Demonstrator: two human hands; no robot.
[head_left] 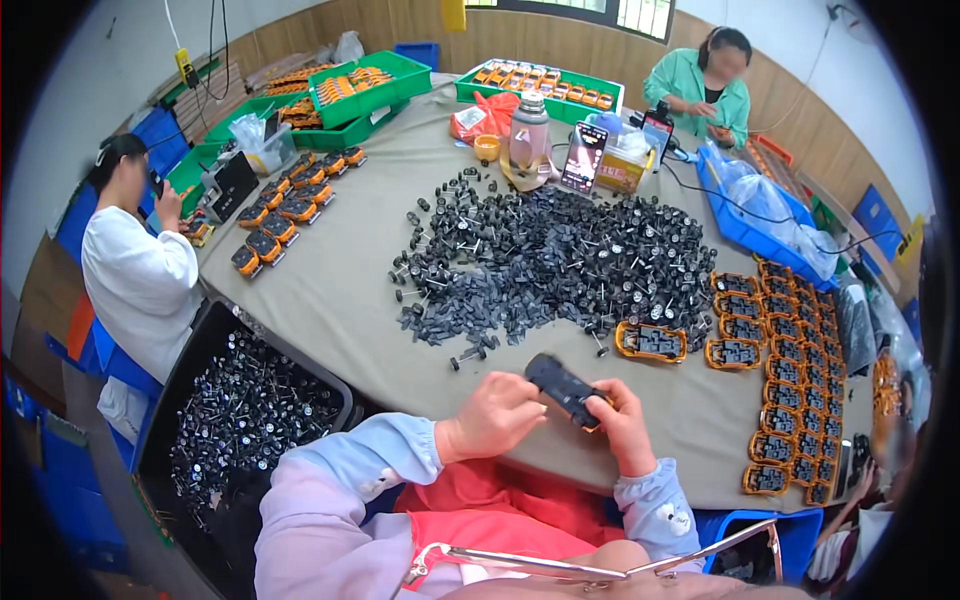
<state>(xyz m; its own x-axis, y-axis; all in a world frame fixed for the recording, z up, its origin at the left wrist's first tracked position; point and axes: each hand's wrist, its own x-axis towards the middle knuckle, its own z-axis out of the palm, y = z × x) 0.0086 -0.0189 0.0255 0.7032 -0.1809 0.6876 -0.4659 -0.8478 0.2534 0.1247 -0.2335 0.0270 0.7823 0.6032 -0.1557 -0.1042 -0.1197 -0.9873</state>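
Both hands (pixel 555 410) pinch toy chassis (pixel 566 390) (table edge)

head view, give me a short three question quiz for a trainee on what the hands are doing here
1. True or false: both hands hold the toy car chassis, the left hand on its near side and the right hand at its orange end.
2. Multiple choice: what lies heaped in the middle of the table? A) green trays B) black wheels on axles C) pink bottles
3. Fill in: the finished orange and black chassis pieces stand in rows on the person's ____ side.

Key: 1 true. 2 B, the pile of wheels. 3 right.
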